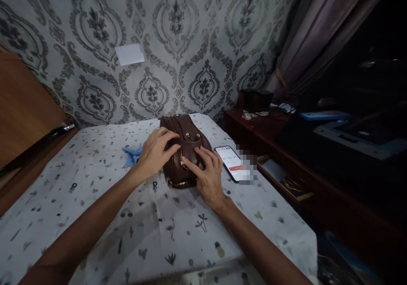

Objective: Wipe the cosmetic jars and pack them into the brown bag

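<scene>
A brown leather bag (175,166) with gold-coloured zips and studs lies on the cloth-covered table. A strap-like handle runs along its top. My left hand (155,151) rests against the bag's left side, its thumb and forefinger apart and their tips on the top near the zip. From the right, my right hand (210,177) touches the near end of the handle. Its fingers are spread over the leather, and the thumb lies close to the zip. Behind my left wrist, a crumpled blue cloth (129,157) is partly hidden.
A phone (229,160) with a lit screen lies right of the bag. The white patterned tablecloth (152,242) hangs over the table's edge. At the right stands a dark red desk (251,126) with an open drawer (286,181). A wooden panel (28,102) rises at the left.
</scene>
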Tool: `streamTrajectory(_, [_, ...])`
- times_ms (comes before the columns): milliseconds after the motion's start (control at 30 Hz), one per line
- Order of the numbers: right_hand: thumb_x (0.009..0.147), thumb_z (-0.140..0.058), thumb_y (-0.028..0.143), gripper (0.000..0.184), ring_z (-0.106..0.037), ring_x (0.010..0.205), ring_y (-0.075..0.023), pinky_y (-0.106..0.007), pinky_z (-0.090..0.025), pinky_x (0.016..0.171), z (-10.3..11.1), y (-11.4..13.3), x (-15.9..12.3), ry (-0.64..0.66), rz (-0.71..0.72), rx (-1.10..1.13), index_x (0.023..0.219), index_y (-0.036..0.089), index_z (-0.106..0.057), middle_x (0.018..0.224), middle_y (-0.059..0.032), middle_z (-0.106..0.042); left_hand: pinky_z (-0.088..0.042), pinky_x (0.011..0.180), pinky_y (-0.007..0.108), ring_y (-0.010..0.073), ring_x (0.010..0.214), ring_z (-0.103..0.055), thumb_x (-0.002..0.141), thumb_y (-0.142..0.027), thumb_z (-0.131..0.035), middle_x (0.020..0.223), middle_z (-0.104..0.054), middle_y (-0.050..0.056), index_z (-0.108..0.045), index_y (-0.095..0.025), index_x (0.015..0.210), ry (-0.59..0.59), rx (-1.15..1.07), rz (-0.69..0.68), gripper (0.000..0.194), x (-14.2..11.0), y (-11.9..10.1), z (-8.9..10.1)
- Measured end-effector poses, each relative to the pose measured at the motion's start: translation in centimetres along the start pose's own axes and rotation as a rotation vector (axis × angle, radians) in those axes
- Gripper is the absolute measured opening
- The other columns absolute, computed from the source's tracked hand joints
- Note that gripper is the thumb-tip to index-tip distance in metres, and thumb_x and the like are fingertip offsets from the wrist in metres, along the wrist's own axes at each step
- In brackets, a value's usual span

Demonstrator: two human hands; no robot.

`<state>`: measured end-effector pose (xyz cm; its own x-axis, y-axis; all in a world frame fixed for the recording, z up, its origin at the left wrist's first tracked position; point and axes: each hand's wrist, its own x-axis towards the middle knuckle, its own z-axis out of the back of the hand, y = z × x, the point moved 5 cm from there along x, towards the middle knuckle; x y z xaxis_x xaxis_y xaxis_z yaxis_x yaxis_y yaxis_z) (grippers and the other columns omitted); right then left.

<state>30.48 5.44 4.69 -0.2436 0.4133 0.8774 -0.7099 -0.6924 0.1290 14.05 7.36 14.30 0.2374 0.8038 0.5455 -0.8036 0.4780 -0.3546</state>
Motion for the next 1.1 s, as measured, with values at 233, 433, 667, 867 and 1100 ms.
streamTrajectory(233, [0.094, -0.046, 0.0, 0.064, -0.048, 0.13, -0.0253, -0.055, -0.038, 0.111, -0.3, -0.1, -0.3, -0.004, 0.021, -0.024, 0.136, 0.045, -0.06, 0.139, -0.0052, -0.056, -0.044, 0.083, 0.035, 0.0226, 0.093, -0.056, 0.093, -0.02, -0.055, 0.088, -0.061, 0.005, -0.055, -0.019, 0.071, -0.092, -0.013, -0.007, 0.022, 0.5, -0.6, 0.1])
streamTrajectory(433, [0.097, -0.046, 0.005, 0.056, -0.048, 0.131, -0.0265, -0.055, -0.037, 0.111, -0.4, -0.2, -0.4, 0.003, 0.017, -0.005, 0.135, 0.043, -0.062, 0.14, -0.0073, -0.056, -0.043, 0.076, 0.034, 0.0216, 0.086, -0.055, 0.096, -0.026, -0.052, 0.081, -0.056, 0.004, -0.051, -0.02, 0.067, -0.005, -0.057, -0.054, 0.029, -0.7, -1.7, 0.2])
streamTrajectory(667, [0.097, -0.047, 0.01, 0.066, -0.046, 0.139, -0.0275, -0.053, -0.038, 0.115, 0.4, -0.2, -0.8, -0.07, -0.093, 0.133, 0.154, 0.043, -0.039, 0.154, -0.0067, -0.045, -0.046, 0.086, 0.037, 0.0245, 0.098, -0.056, 0.088, -0.017, -0.056, 0.099, -0.064, 0.006, -0.062, -0.02, 0.1, 0.006, 0.054, -0.045, 0.013, 0.5, -3.2, -0.2])
streamTrajectory(867, [0.095, -0.06, 0.043, 0.076, -0.037, 0.148, -0.031, -0.057, -0.036, 0.119, -0.6, -2.7, -2.7, -0.124, -0.583, 0.42, 0.159, 0.024, -0.021, 0.157, -0.0172, -0.037, -0.045, 0.097, 0.045, 0.0324, 0.117, -0.053, 0.09, -0.025, -0.065, 0.115, -0.067, 0.011, -0.067, -0.017, 0.115, 0.068, 0.171, -0.152, 0.026, 3.6, -5.3, -2.7])
streamTrajectory(1100, [0.079, -0.076, 0.057, 0.093, -0.05, 0.137, -0.0317, -0.054, -0.043, 0.115, -3.7, -4.9, -3.9, -0.028, -0.877, 0.816, 0.151, 0.018, -0.031, 0.149, -0.0199, -0.047, -0.046, 0.084, 0.037, 0.0254, 0.094, -0.062, 0.092, -0.027, -0.065, 0.089, -0.072, 0.006, -0.068, -0.019, 0.083, 0.056, 0.143, 0.01, 0.013, 5.5, -4.0, -3.8])
